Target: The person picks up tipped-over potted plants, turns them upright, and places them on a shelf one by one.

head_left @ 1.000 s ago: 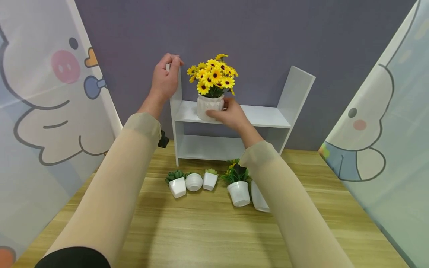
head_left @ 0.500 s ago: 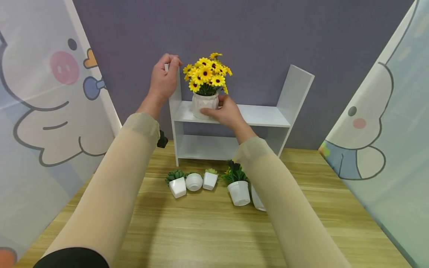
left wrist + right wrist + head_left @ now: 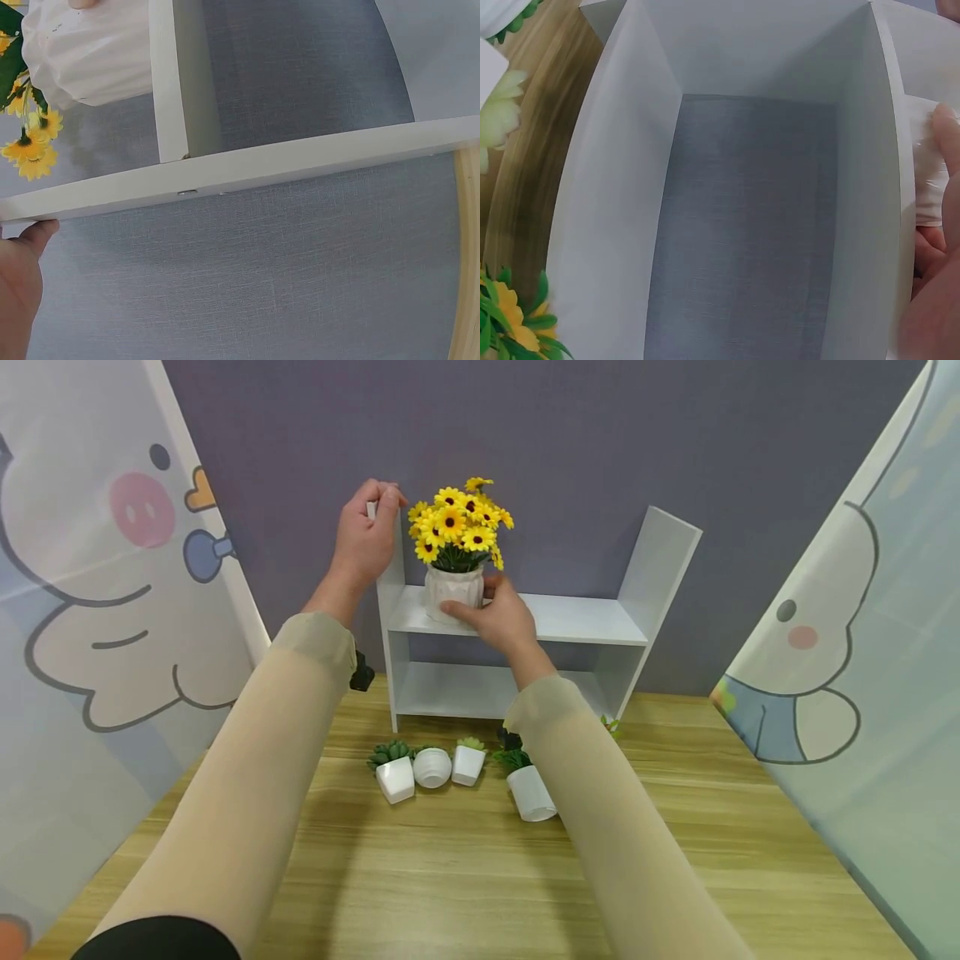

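Observation:
A white ribbed flowerpot (image 3: 447, 592) with yellow daisy-like flowers (image 3: 454, 524) stands upright on the upper board of a white shelf (image 3: 577, 620), toward its left end. My right hand (image 3: 504, 617) grips the pot from its right side, thumb across the front; the right wrist view shows fingers curled round the pot (image 3: 928, 165) just past the board's edge. My left hand (image 3: 367, 533) holds the top of the shelf's left side panel (image 3: 247, 166), fingers over the edge. In the left wrist view the flowerpot (image 3: 94, 49) sits close to that panel.
On the wooden table (image 3: 420, 877) before the shelf lie several small potted plants: a green succulent pot (image 3: 395, 778), a round white pot (image 3: 432, 768), a small square pot (image 3: 468, 765) and a larger white pot (image 3: 532, 793). A grey wall (image 3: 540, 443) stands behind.
My right hand has moved the flowerpot left along the upper board, nearer the left panel. My left hand has kept its hold on the panel's top.

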`<state>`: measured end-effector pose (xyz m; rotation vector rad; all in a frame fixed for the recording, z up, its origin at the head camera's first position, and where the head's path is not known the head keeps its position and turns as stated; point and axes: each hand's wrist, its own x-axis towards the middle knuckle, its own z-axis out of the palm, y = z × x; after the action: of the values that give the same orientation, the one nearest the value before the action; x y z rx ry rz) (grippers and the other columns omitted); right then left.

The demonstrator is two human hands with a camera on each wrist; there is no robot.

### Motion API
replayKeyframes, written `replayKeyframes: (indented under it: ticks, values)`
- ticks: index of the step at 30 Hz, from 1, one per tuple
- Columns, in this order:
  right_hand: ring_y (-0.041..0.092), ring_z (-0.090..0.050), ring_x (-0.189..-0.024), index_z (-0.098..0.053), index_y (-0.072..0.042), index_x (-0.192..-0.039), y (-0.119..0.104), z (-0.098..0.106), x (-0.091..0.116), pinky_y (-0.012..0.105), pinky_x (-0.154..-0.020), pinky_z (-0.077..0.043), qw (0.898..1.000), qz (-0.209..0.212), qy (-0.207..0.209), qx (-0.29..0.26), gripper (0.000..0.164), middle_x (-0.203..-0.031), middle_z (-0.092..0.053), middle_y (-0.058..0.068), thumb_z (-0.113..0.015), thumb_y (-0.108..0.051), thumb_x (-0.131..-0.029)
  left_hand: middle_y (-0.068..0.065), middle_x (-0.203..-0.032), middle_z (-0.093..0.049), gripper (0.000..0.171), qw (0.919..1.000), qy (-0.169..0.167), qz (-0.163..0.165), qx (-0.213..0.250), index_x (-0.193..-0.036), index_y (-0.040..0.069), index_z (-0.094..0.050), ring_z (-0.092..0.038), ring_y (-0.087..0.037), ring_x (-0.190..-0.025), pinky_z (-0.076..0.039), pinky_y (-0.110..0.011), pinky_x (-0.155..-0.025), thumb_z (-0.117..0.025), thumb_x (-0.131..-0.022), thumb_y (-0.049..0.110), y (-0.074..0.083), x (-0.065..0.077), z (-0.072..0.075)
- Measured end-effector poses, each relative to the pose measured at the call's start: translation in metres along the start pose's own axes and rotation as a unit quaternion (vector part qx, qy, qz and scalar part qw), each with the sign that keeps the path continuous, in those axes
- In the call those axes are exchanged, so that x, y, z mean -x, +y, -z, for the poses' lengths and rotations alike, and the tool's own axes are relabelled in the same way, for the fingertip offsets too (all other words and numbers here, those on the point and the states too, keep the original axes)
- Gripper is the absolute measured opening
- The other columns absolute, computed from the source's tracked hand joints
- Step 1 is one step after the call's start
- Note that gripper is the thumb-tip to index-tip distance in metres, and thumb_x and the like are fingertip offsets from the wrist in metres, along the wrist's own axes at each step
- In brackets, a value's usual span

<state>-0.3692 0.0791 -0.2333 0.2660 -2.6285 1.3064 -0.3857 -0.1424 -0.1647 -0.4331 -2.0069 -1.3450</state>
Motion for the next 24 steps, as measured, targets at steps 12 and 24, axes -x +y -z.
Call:
replayKeyframes:
  ticks: [12, 24]
  values:
    - [0.024, -0.061, -0.140, -0.047, -0.021, -0.163, 0.0045, -0.0017, 0.0011, 0.048, -0.117, -0.050, 0.999, 0.015, -0.016, 0.030, 0.092, -0.159, -0.060, 0.000, -0.078, -0.070, -0.092, -0.006, -0.154, -0.061, 0.034, 1.0000, 0.002, 0.005, 0.004, -0.114, 0.014, -0.065, -0.053, -0.014, -0.149, -0.045, -0.029, -0.102, -0.046, -0.117, 0.042, -0.0018, 0.0002, 0.0008]
    - [0.025, -0.060, -0.146, -0.044, -0.027, -0.168, 0.0047, 0.0004, 0.0003, 0.051, -0.121, -0.047, 0.998, 0.026, -0.019, 0.060, 0.093, -0.162, -0.060, -0.001, -0.073, -0.074, -0.094, -0.005, -0.155, -0.061, 0.037, 0.9999, 0.004, 0.012, -0.006, -0.121, 0.011, -0.064, -0.049, -0.009, -0.153, -0.044, -0.031, -0.120, -0.045, -0.117, 0.042, -0.0007, -0.0007, -0.0008]
